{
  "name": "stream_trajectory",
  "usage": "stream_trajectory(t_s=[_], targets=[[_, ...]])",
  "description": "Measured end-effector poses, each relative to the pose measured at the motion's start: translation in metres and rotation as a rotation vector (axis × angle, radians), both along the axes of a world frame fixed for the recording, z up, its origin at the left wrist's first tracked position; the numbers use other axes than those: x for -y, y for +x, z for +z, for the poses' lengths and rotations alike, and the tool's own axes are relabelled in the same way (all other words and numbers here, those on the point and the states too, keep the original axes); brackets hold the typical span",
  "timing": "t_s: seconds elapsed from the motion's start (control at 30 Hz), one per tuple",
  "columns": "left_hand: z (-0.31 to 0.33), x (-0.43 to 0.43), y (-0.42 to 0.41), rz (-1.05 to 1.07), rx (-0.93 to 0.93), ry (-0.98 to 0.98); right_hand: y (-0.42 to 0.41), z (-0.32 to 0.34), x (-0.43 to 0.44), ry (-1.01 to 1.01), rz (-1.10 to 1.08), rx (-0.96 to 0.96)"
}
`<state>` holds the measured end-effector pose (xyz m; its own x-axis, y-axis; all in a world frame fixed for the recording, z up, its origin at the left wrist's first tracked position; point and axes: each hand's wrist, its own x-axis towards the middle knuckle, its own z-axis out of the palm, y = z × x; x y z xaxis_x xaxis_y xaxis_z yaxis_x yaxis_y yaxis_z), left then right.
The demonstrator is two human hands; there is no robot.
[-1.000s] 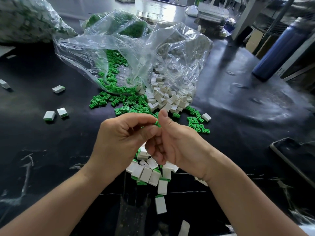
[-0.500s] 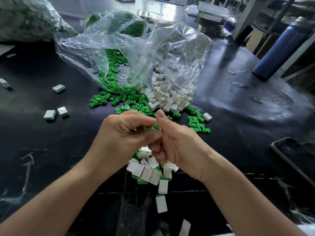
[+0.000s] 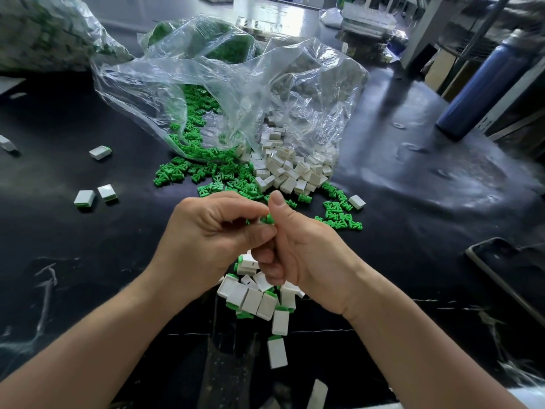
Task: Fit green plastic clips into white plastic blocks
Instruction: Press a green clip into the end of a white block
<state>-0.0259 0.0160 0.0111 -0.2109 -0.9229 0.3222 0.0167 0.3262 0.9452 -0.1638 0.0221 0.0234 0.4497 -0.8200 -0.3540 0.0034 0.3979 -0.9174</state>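
Curled fingers of the left hand (image 3: 212,240) and right hand (image 3: 306,255) pinch one green clip (image 3: 268,219); white blocks (image 3: 256,299) lie just below them.

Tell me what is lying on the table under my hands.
A heap of white plastic blocks with green plastic clips fitted in their ends lies on the black table. The left hand and right hand cover the heap's far part.

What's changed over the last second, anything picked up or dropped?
Almost nothing. The left hand and right hand keep their joint grip on the small green plastic clip, shifting only slightly; nothing was picked up or released. The heap of finished white plastic blocks, the loose green clips and the clear plastic bags lie as before.
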Motion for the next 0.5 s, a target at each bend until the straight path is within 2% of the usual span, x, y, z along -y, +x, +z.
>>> stream_trajectory(t_s=[0.33,0.5], targets=[[-0.0031,0.0016,0.0019,0.038,0.181,-0.061,0.0019,-0.0020,-0.0025,0.044,-0.016,-0.051],[-0.0007,-0.0001,0.0027,0.028,0.214,-0.106,0.0035,0.0014,-0.0057,0.075,-0.007,0.045]])
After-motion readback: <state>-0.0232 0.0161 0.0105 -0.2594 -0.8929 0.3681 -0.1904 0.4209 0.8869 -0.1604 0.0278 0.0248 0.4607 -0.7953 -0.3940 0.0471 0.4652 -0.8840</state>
